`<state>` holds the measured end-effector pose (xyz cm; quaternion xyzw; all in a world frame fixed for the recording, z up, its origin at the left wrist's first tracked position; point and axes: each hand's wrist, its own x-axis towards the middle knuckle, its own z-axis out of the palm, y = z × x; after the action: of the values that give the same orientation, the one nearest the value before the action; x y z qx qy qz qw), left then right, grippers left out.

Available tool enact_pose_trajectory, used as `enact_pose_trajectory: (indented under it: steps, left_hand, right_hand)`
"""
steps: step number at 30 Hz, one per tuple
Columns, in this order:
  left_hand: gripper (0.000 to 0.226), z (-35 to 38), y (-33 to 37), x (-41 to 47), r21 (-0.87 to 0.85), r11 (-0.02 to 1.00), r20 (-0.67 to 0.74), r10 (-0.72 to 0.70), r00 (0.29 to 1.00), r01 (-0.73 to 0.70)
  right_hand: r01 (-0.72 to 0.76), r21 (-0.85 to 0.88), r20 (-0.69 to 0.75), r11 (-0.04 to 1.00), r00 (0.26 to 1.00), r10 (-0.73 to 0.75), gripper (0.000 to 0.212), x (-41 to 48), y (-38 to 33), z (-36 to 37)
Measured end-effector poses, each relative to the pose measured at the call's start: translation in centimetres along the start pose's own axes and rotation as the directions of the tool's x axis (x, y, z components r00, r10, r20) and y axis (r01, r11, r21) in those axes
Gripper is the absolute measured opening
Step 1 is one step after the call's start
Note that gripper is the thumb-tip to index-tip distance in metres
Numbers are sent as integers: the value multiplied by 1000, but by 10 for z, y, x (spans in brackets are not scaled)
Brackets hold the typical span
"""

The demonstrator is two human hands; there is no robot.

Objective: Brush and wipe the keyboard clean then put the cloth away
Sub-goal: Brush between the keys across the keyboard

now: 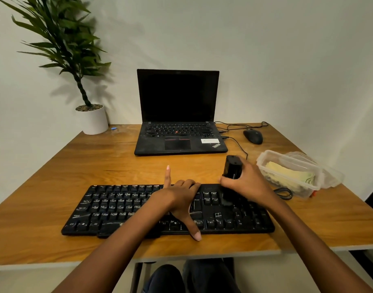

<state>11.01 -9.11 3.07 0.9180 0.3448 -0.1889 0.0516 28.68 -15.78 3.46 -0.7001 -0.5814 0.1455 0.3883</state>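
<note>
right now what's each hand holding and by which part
The right hand grips the black brush around its lower half, over the keyboard. The left hand holds nothing and rests on the keyboard.

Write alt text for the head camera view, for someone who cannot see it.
A person's right hand holds a black brush at the right end of a black keyboard on a wooden desk, while the left hand rests on its middle. A yellow cloth lies in a clear box nearby.
</note>
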Motion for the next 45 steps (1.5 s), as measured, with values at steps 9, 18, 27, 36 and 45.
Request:
enact_pose_trajectory:
  steps: [9, 18, 27, 36, 45]
  left_hand:
    - [133, -2, 0, 0, -5, 1000, 11, 2, 1000, -2]
    - [132, -6, 5, -1, 22, 999, 23, -34, 999, 34]
    - [132, -6, 5, 1, 19, 999, 21, -33, 999, 32]
    - [132, -4, 4, 2, 16, 999, 19, -27, 999, 27]
    - [132, -3, 1, 2, -15, 1000, 13, -17, 1000, 18]
  right_hand:
    - [27, -6, -22, 1000, 999, -27, 41, -4, 2, -3]
    - [58, -51, -7, 997, 998, -58, 44, 2, -4, 2]
    - [-8, -84, 35, 996, 999, 10, 39, 5, -6, 3]
    - [22, -74, 87, 997, 996, -15, 38, 0, -2, 7]
    - [-45, 171, -72, 984, 996, 58, 34, 23, -5, 6]
